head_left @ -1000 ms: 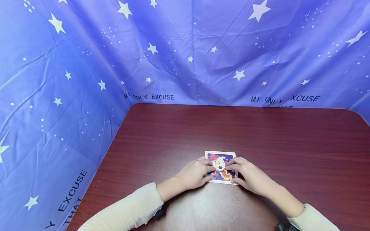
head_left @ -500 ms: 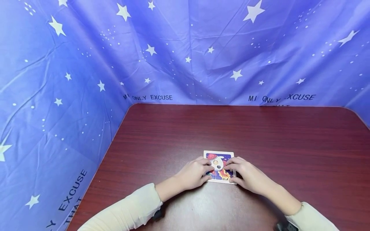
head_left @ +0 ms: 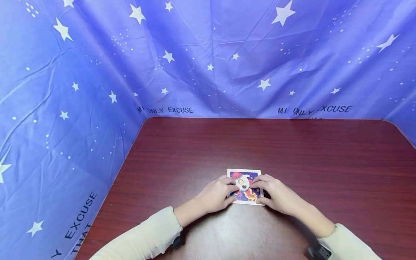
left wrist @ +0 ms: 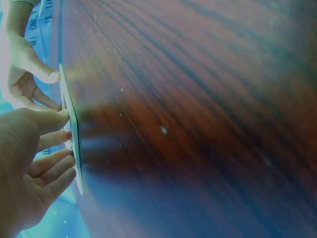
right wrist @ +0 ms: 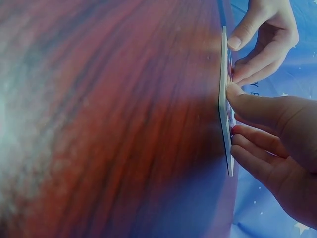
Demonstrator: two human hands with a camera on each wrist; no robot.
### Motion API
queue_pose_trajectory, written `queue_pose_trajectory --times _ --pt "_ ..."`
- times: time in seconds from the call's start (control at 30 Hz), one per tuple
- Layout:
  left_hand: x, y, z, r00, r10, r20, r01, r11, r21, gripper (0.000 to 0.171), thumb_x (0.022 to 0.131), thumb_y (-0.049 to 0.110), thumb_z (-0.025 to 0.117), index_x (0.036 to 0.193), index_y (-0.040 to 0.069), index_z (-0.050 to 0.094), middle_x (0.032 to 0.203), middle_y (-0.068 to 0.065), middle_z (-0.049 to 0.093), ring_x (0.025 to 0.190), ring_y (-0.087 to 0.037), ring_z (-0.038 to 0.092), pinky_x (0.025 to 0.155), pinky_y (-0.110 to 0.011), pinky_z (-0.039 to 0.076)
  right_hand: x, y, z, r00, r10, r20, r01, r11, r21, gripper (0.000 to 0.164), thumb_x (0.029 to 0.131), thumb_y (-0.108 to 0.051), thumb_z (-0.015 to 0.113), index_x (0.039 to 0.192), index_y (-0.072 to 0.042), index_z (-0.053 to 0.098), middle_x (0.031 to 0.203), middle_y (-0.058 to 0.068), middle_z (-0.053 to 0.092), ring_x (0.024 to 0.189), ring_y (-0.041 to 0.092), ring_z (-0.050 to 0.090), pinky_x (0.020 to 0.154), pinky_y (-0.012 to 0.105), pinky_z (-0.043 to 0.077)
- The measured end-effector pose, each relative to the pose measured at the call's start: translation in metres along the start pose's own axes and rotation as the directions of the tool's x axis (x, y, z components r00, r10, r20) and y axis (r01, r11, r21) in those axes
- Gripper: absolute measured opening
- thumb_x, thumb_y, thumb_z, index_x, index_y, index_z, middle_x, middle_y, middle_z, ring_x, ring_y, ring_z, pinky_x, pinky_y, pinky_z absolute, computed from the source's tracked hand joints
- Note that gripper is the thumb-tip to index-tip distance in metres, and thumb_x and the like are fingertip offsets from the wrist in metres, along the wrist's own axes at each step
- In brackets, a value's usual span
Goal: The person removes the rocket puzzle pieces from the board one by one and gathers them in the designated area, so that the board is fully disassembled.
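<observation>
A thin square picture board (head_left: pixel 249 195), like a jigsaw puzzle, lies flat on the table with a white border. Its face shows a white rocket on dark blue, with a red nose and yellow flames. From the left, my left hand (head_left: pixel 215 194) reaches over the board, fingertips on the rocket and thumb by the near left corner. My right hand (head_left: pixel 282 195) mirrors it on the other side. Seen edge-on in the left wrist view, the board (left wrist: pixel 78 158) has my left fingers (left wrist: pixel 52 163) touching its face. In the right wrist view, my right thumb (right wrist: pixel 237 94) lies along its edge.
The dark red wood-grain table (head_left: pixel 182 151) has rounded far corners. Blue star-printed cloth (head_left: pixel 201 47) hangs behind it and along its left side. Black wrist devices (head_left: pixel 320 251) sit below the pale sleeves (head_left: pixel 143 231).
The head view has drifted slightly, so the board, hands and cloth appear a little farther left. Both hands keep their fingers on the board, with hardly any movement relative to it.
</observation>
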State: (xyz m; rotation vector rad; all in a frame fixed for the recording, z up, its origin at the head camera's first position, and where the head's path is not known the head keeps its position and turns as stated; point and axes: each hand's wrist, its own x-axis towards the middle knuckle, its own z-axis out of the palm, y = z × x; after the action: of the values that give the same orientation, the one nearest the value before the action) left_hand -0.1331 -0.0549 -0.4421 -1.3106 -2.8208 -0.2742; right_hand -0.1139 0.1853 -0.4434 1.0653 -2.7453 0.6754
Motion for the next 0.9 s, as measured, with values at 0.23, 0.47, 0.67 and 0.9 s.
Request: queue_pose_trajectory --times 0.23,0.47,0.67,0.9 --pt "-0.0003 0.0009 -0.0033 1.000 -0.015 0.015 0.015 1.000 -0.009 0.028 0.088 0.030 0.066 0.114 0.018 0.071 0.117 0.003 0.067 0.112 -0.011 0.058 0.095 -0.026 0.051 -0.0013 -0.0019 0.0023 1.000 -0.004 -0.015 0.004 1.000 -0.019 0.037 0.069 -0.012 0.084 0.102 -0.004 0.071 0.105 0.005 0.067 0.098 0.019 0.062 0.082 0.035 0.055" --pt "0.0001 0.0014 -0.0023 1.000 -0.016 0.006 0.016 1.000 -0.015 0.029 0.087 0.028 0.066 0.114 0.017 0.070 0.118 0.003 0.066 0.111 -0.011 0.058 0.094 -0.025 0.051 -0.0025 -0.0020 0.0014 1.000 0.020 0.004 -0.020 1.000 -0.006 0.036 0.071 -0.012 0.082 0.104 -0.004 0.070 0.108 0.006 0.067 0.102 0.022 0.063 0.085 0.039 0.054" --pt "-0.0014 -0.0028 -0.0043 0.997 -0.068 0.032 0.071 0.993 -0.094 0.030 0.087 0.030 0.065 0.114 0.015 0.067 0.120 0.001 0.064 0.111 -0.011 0.056 0.096 -0.025 0.049 -0.0011 -0.0039 0.0013 1.000 0.006 0.006 -0.006 1.000 -0.020 0.035 0.072 -0.010 0.081 0.104 -0.003 0.070 0.108 0.007 0.068 0.103 0.023 0.062 0.086 0.040 0.054" --pt "-0.0006 -0.0038 -0.0041 0.997 -0.067 0.049 0.072 0.991 -0.111 0.034 0.086 0.030 0.068 0.116 0.014 0.065 0.121 0.002 0.063 0.114 -0.012 0.055 0.103 -0.026 0.045 -0.0053 -0.0020 0.0012 0.998 -0.033 -0.050 0.031 0.999 -0.036 0.036 0.068 -0.007 0.082 0.102 -0.004 0.070 0.107 0.006 0.068 0.101 0.021 0.063 0.084 0.038 0.054"
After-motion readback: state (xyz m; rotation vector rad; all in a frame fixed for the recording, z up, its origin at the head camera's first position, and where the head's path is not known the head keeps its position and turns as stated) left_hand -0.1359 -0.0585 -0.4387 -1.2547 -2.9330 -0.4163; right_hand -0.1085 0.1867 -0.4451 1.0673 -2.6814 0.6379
